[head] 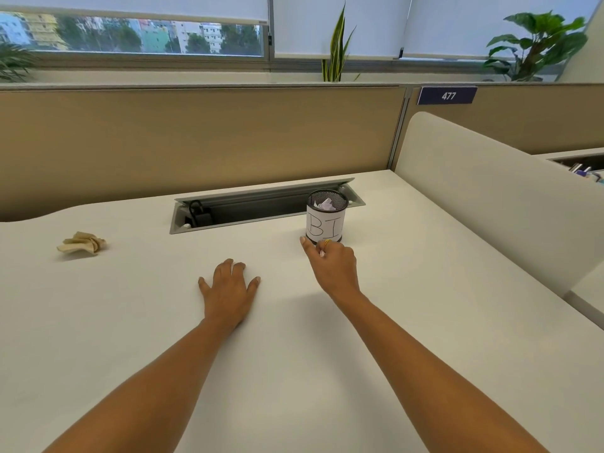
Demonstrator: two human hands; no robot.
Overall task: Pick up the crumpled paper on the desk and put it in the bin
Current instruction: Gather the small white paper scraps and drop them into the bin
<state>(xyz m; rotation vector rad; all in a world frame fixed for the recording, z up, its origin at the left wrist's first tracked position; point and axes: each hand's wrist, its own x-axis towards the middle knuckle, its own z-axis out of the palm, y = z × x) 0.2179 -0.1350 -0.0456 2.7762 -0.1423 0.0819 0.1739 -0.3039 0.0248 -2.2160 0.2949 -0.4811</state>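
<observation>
A small black mesh bin (327,217) with a white paper label stands on the white desk (425,289) right of centre, and white crumpled paper (324,204) lies inside it. A beige crumpled paper (82,243) lies on the desk at the far left. My right hand (331,263) hovers just in front of the bin's base, fingers loosely curled, thumb out, holding nothing. My left hand (228,289) rests flat on the desk in the middle, fingers spread, well to the right of the beige paper.
An open cable tray (261,204) with a black plug is sunk into the desk behind the bin. A tan partition (196,135) closes the back and a cream divider (474,197) the right side. Plants stand on the window ledge.
</observation>
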